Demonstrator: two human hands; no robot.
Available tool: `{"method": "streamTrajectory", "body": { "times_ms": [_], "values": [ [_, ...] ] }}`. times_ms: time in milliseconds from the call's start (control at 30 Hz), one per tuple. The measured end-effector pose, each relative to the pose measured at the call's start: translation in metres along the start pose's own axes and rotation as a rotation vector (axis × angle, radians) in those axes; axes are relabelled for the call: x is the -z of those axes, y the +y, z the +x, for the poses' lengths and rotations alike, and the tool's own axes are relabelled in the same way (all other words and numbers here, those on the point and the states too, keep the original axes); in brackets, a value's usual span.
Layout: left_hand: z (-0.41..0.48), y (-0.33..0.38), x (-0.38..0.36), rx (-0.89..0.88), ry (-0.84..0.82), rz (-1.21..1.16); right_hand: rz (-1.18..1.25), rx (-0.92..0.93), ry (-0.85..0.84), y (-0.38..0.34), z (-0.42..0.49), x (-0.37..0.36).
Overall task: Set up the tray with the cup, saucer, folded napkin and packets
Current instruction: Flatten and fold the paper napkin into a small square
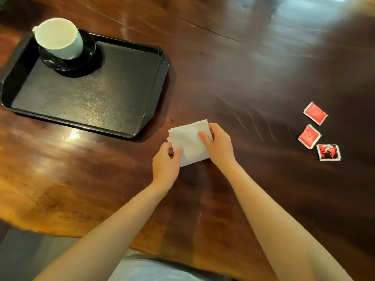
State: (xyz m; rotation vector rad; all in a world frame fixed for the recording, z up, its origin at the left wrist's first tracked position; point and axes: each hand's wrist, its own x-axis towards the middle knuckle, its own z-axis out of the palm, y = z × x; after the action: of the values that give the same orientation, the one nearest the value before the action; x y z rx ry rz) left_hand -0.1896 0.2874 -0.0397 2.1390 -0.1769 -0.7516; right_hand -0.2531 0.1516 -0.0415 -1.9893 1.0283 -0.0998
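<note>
— Step in hand?
— Napkin fold. Your left hand (165, 161) pinches the napkin (188, 142) at its near corner and your right hand (218, 142) grips its right edge. It lies on the table (223, 78), just off the tray (91, 94) at its near-right corner.
— Next?
— Likely lift it onto the tray beside the cup (58, 37) and saucer (89, 47), then the packets (315, 113).

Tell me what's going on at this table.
A person is working a white napkin on the wooden table. The left hand pinches its near-left edge, and the right hand holds its right edge with the thumb on top. A white cup already sits on a black saucer in the far-left corner of the black tray. Three red packets lie on the table off to the right, not yet on the tray.
</note>
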Motion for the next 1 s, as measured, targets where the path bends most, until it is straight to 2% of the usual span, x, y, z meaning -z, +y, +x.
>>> {"method": "streamTrajectory", "body": {
  "times_ms": [200,267,400,467,533,600,700,800,1000],
  "values": [
    [0.005,0.001,0.003,0.035,0.026,-0.012,-0.293,0.058,0.092,0.000,0.003,-0.023],
    [0.002,0.003,0.006,-0.006,0.056,0.004,-0.359,0.098,0.116,0.002,0.002,-0.027],
    [0.000,0.005,0.000,-0.382,0.216,0.393,-0.456,0.168,0.144,0.002,0.000,-0.032],
    [0.011,0.001,-0.009,-0.516,0.165,0.653,-0.500,0.211,0.204,0.005,-0.001,-0.036],
    [0.022,-0.006,-0.017,-0.524,0.074,0.828,-0.557,0.223,0.254,0.007,-0.001,-0.039],
    [0.031,-0.016,-0.020,-0.514,0.030,0.883,-0.579,0.305,0.218,0.006,-0.001,-0.039],
    [0.036,-0.025,-0.016,-0.571,0.007,0.904,-0.719,0.439,0.019,0.011,0.002,-0.037],
    [0.040,-0.028,-0.011,-0.599,-0.039,0.918,-0.776,0.359,-0.077,0.020,0.007,-0.035],
    [0.045,-0.026,-0.003,-0.626,-0.098,0.969,-0.795,0.265,-0.043,0.032,0.001,-0.024]
  ]
}}
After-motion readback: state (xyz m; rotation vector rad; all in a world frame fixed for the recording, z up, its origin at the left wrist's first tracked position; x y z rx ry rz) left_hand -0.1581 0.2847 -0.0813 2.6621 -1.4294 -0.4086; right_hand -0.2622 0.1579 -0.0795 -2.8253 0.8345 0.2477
